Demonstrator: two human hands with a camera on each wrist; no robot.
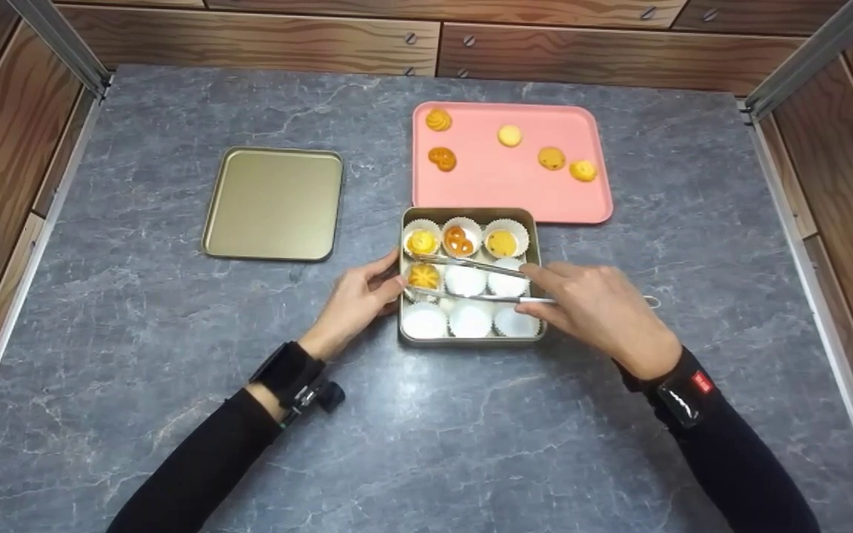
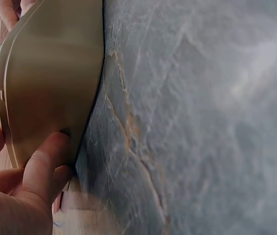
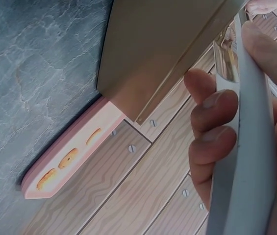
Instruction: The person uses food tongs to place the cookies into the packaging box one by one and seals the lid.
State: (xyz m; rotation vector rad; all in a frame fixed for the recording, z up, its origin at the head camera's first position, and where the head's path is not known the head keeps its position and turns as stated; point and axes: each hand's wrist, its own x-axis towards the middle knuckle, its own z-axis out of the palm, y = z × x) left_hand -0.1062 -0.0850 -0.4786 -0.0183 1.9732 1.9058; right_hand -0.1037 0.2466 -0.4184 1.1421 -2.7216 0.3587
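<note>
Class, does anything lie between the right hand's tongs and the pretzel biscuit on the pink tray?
Yes: the far row of filled paper cups and the tin's far rim separate the tongs from that biscuit.

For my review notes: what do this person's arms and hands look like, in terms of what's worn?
Both the left hand and right hand are ungloved. The left sleeve and right sleeve are long and dark. A black left strap carries a small dark device; the black right wristband bears a red tag.
</note>
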